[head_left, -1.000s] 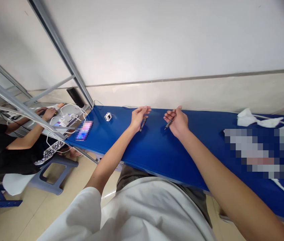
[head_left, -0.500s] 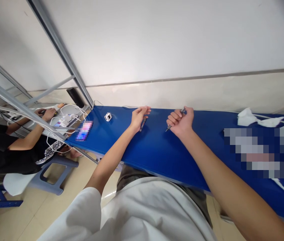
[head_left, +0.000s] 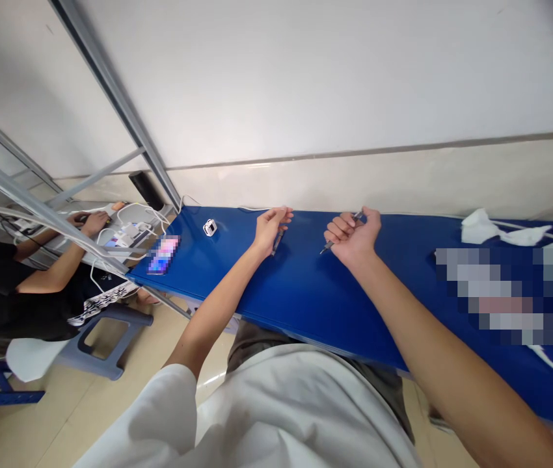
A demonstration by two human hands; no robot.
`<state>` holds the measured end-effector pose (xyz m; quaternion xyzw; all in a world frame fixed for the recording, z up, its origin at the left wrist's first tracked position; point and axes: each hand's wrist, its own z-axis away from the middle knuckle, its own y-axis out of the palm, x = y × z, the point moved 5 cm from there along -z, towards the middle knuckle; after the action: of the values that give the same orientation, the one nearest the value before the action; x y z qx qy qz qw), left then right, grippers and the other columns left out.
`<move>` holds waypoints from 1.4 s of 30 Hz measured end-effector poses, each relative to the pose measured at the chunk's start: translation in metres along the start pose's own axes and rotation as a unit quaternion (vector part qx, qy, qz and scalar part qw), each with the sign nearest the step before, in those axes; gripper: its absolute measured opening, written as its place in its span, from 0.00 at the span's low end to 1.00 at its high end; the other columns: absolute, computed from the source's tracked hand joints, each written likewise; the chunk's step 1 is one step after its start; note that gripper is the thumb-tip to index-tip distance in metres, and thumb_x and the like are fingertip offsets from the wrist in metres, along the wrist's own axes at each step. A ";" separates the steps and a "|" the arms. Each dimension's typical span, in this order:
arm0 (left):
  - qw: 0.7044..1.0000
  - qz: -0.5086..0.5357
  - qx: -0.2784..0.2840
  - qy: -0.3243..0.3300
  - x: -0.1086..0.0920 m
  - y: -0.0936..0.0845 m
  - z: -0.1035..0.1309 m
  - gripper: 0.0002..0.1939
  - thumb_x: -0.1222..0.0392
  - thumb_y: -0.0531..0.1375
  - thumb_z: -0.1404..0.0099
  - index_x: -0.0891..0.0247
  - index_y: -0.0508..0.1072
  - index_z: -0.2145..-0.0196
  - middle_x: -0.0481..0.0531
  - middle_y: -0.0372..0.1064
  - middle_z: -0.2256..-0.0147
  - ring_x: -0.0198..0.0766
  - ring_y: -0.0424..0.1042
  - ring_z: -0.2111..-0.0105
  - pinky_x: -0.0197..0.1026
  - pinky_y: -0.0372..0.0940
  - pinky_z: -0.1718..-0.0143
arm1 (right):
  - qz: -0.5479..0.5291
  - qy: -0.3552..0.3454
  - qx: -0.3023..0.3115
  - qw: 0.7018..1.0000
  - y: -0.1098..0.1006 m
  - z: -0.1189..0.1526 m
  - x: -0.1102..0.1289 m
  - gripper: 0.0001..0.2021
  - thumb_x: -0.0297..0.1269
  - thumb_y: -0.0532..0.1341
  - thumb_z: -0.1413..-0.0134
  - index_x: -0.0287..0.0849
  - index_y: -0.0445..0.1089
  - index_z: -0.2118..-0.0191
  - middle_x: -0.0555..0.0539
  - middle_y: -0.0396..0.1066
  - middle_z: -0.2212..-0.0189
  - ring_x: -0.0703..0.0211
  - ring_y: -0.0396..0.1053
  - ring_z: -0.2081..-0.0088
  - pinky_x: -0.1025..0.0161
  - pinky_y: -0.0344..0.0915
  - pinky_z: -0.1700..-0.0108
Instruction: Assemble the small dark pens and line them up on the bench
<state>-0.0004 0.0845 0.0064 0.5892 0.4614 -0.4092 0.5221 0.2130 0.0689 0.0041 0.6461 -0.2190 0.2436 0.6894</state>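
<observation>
Over the blue table, my left hand is closed around a thin dark pen-like piece, whose lower end sticks out below the fingers. To its right, my right hand has its fingers curled round a slim grey pen. The tip of that pen points down and left, and its other end shows by the thumb. The two hands are apart, near the wall side of the table.
A small white device and a phone lie at the left. Crumpled white tissue and a blurred flat item are at the right. Beyond the metal frame, another person's hands work near white cables.
The thumb of my right hand has shifted slightly right, and the pen in that hand has tilted a little flatter. My left hand looks nearly unchanged.
</observation>
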 end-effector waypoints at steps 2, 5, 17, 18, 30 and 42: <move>1.000 0.000 0.001 0.001 0.000 0.000 0.000 0.15 0.46 0.67 0.25 0.61 0.85 0.55 0.60 0.83 0.52 0.42 0.80 0.52 0.41 0.72 0.52 | -0.014 -0.005 -0.008 1.000 -0.001 -0.001 0.000 0.28 0.59 0.58 0.30 0.50 0.46 0.74 0.57 0.39 0.85 0.63 0.35 0.83 0.63 0.43 0.86; 1.000 0.006 0.003 0.006 0.001 0.000 -0.001 0.15 0.46 0.68 0.25 0.61 0.85 0.55 0.59 0.83 0.52 0.41 0.80 0.54 0.41 0.71 0.53 | -0.020 -0.007 -0.018 1.000 -0.003 -0.002 0.000 0.27 0.58 0.57 0.30 0.50 0.46 0.74 0.56 0.38 0.85 0.62 0.34 0.83 0.63 0.42 0.86; 1.000 -0.016 0.013 0.012 0.003 0.000 -0.002 0.17 0.41 0.70 0.27 0.59 0.85 0.57 0.59 0.83 0.54 0.43 0.79 0.55 0.44 0.71 0.51 | 0.039 -0.010 0.016 0.999 0.008 0.006 0.000 0.30 0.65 0.60 0.32 0.51 0.50 0.75 0.56 0.41 0.84 0.61 0.40 0.83 0.60 0.48 0.85; 0.999 -0.029 0.014 0.016 0.002 0.001 -0.001 0.18 0.40 0.70 0.28 0.59 0.85 0.58 0.59 0.83 0.55 0.43 0.79 0.55 0.44 0.71 0.51 | 0.045 -0.013 0.017 0.999 0.010 0.007 0.001 0.31 0.66 0.60 0.32 0.51 0.50 0.76 0.56 0.41 0.84 0.61 0.41 0.83 0.60 0.48 0.85; 0.941 -0.233 0.220 0.111 0.004 0.032 0.017 0.24 0.38 0.74 0.34 0.59 0.87 0.52 0.59 0.85 0.56 0.45 0.80 0.57 0.47 0.71 0.49 | 0.011 -0.079 0.010 0.997 0.010 0.003 0.003 0.33 0.65 0.54 0.26 0.47 0.50 0.77 0.53 0.43 0.82 0.60 0.47 0.80 0.59 0.60 0.78; 0.957 -0.147 0.245 0.044 0.011 0.034 0.017 0.24 0.41 0.78 0.41 0.62 0.88 0.57 0.58 0.84 0.59 0.43 0.80 0.60 0.47 0.72 0.51 | 0.017 -0.099 0.027 0.995 0.013 0.002 0.001 0.34 0.71 0.55 0.29 0.48 0.52 0.75 0.50 0.50 0.79 0.55 0.58 0.76 0.53 0.69 0.72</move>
<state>0.0349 0.0679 0.0015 0.6425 0.4508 -0.5556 0.2745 0.2061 0.0676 0.0151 0.6819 -0.2909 0.1960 0.6418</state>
